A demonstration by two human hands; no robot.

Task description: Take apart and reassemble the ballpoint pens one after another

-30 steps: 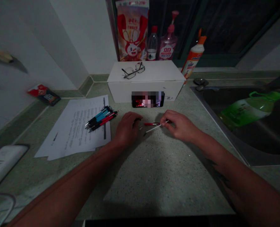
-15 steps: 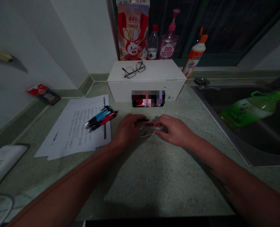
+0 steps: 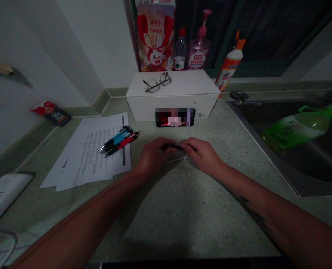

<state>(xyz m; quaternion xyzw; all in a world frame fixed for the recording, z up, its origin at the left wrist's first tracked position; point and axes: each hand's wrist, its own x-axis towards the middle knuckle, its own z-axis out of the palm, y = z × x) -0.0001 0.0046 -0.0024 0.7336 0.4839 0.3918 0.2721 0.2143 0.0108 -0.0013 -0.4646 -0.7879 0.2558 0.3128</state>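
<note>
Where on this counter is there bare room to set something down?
The widest bare patch is the countertop just below the left hand and right hand, with the papers to one side. A narrower one runs between the right hand and the sink. It is crowded ahead at the box and phone, and where the pens lie on the papers.
</note>
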